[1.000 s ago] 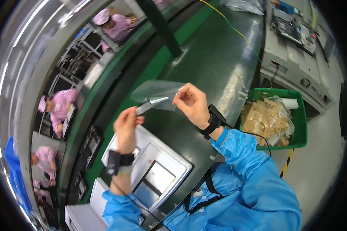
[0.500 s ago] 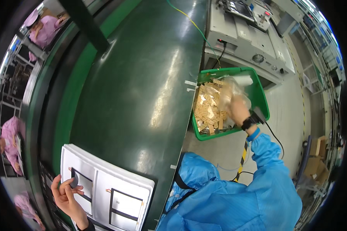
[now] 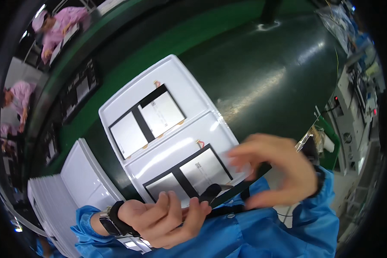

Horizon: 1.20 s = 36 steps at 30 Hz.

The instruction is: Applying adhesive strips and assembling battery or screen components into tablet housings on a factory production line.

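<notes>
A white two-compartment plastic tray [image 3: 160, 69] lies on the table. Each compartment holds a flat battery pack, one farther [image 3: 162, 115] and one nearer [image 3: 204, 172], black-framed with two silvery panels and a small coloured lead. My left hand [image 3: 167, 219] is low over the nearer edge, its fingers curled. By its fingertips is a small dark rounded object [image 3: 210, 192], which appears gripped there; its kind is unclear. My right hand [image 3: 279, 167] hovers by the tray's right corner, thumb and fingers apart, fingertips blurred, with nothing visible in them.
Stacked white trays [image 3: 51, 202] stand at lower left. A green bin [image 3: 331, 160] with scraps sits right of the table [image 3: 253, 81], near grey equipment [image 3: 350, 129]. Black-framed units [image 3: 79, 88] lie along the far-left line, where people in pink work. A post rises from the table's far side.
The view has swung left, bringing the tray toward the middle. My right hand has left the bin of scraps and come to the tray. My left hand is now over the tray's near edge.
</notes>
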Each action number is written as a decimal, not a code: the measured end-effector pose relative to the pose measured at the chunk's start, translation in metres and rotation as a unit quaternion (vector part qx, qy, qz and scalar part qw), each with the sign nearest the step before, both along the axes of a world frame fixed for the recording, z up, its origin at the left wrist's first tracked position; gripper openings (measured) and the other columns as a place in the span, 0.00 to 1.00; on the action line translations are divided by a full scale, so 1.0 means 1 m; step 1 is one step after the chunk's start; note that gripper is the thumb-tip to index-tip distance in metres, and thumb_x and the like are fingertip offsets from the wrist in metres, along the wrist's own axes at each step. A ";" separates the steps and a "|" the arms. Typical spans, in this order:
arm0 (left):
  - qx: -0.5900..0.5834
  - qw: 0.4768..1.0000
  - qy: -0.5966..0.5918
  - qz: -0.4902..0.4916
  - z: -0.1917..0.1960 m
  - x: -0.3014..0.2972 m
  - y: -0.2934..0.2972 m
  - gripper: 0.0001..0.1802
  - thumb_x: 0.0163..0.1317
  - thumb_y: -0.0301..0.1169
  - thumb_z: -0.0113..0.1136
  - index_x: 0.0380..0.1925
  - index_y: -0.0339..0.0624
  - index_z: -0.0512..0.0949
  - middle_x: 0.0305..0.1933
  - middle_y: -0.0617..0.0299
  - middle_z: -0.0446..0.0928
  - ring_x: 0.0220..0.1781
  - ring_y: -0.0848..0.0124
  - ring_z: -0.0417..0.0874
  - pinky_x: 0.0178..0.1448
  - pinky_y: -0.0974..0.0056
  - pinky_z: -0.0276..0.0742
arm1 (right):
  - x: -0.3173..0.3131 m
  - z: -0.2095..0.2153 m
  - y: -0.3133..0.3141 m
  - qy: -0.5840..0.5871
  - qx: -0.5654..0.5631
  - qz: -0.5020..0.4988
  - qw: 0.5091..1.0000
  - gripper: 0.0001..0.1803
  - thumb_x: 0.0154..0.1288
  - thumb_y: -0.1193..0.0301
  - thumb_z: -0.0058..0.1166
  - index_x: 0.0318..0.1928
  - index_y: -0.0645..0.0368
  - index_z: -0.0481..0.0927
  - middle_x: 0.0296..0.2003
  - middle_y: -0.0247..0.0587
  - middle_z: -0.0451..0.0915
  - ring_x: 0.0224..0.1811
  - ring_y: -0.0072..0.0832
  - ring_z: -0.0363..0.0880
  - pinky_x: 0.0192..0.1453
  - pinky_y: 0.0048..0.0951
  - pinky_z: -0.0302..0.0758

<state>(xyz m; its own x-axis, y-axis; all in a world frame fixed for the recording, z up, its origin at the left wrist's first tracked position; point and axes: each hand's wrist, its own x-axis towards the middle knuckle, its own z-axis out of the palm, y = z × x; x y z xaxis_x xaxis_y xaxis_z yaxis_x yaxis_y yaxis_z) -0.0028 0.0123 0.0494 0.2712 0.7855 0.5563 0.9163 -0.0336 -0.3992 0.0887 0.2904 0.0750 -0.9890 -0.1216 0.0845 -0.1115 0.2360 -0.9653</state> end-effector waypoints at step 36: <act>-0.069 0.915 -0.353 0.181 -0.049 0.002 -0.026 0.14 0.59 0.31 0.68 0.42 0.36 0.89 0.21 0.70 0.71 0.21 0.75 0.70 0.24 0.70 0.67 | -0.056 -0.041 -0.076 -0.111 0.145 -0.072 0.981 0.21 0.58 0.83 0.72 0.51 0.60 0.80 0.30 0.35 0.87 0.29 0.17 0.86 0.33 0.17 0.77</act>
